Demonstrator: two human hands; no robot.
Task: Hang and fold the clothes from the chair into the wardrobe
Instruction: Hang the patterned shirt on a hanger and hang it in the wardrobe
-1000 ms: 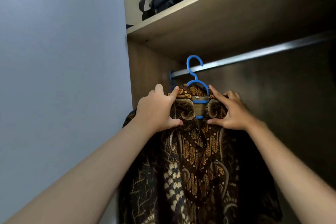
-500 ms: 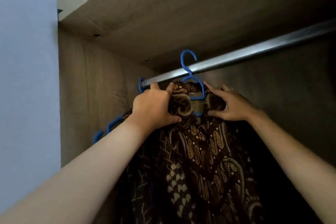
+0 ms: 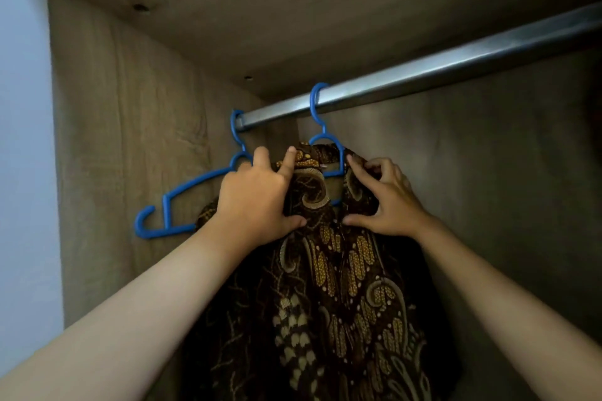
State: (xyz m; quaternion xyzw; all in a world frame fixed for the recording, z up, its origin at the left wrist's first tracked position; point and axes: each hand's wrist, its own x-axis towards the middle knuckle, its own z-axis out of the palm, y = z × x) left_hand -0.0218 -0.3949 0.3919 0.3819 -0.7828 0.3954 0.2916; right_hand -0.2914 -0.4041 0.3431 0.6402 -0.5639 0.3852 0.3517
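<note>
A brown and gold batik shirt (image 3: 338, 296) hangs on a blue hanger (image 3: 321, 117) whose hook sits over the metal wardrobe rail (image 3: 439, 70). My left hand (image 3: 257, 202) grips the shirt's left shoulder and collar, thumb under the cloth. My right hand (image 3: 387, 202) holds the right side of the collar, fingers curled on the fabric. The hanger's arms are hidden inside the shirt.
An empty blue hanger (image 3: 192, 192) hangs at the rail's left end against the wooden side wall (image 3: 130, 140). The shelf underside (image 3: 293, 10) is close above the rail. The rail to the right carries nothing in view.
The shirt's hanger rose and its hook went over the rail. My view moved deeper into the wardrobe, and the empty hanger on the left came into sight.
</note>
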